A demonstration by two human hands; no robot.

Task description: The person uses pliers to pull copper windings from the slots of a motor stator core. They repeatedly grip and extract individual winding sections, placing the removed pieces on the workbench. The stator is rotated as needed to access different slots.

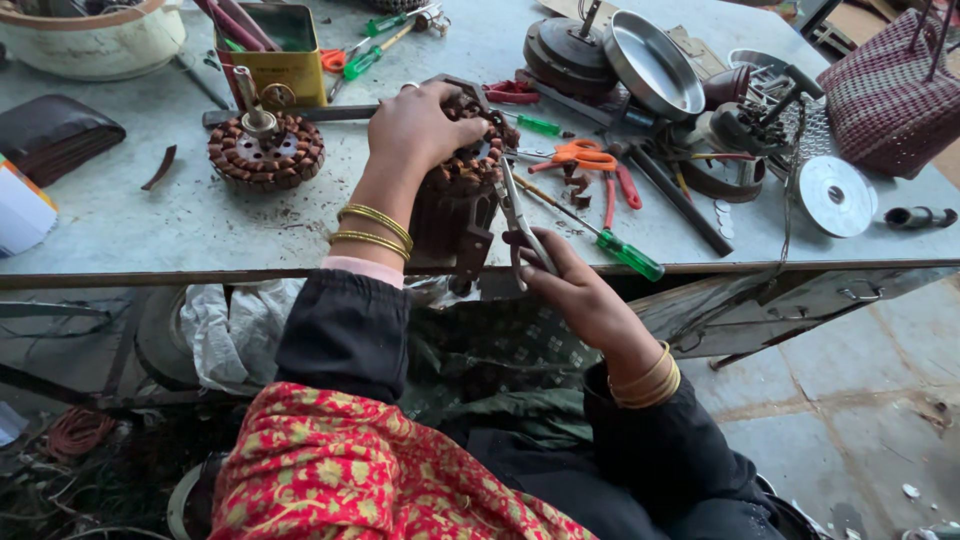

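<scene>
L hand clamped over top of stator, fingers wrapped round its copper windings; stator sits at near edge of bench, partly overhanging toward lap. R hand closed on handles of pliers, just right of stator, tips up against winding edge. Hands apart, either side of stator.

Around stator:
- 2nd wound core w/ shaft, well left.
- Yellow tin behind that, tools inside.
- Green screwdriver just right, lying diag., close by R hand.
- Orange scissors right, beyond pliers.
- Metal bowl far right-rear on round housings.
- Disc far right.
- Woven bag at right bench corner.
- Dark wallet far left.

Right side of stator crowded w/ loose tools; left side mostly bare bench, copper scraps only.
</scene>
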